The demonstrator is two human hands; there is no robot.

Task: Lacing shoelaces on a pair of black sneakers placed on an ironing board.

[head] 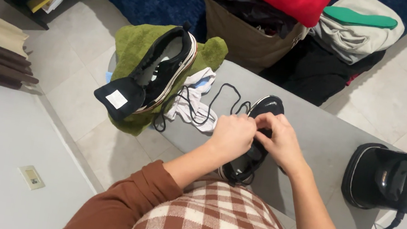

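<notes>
Lying toe-away along the grey ironing board point(330, 140), the glossy black lace-up shoe point(265, 108) sits directly under both hands, left hand point(233, 134) and right hand point(280, 140) equally near, fingers pinched together on its black lace point(217, 97).

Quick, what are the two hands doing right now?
Left hand: fingers closed, pinching at the black shoe on the grey board.
Right hand: fingers curled shut on the same shoe's top.
</notes>
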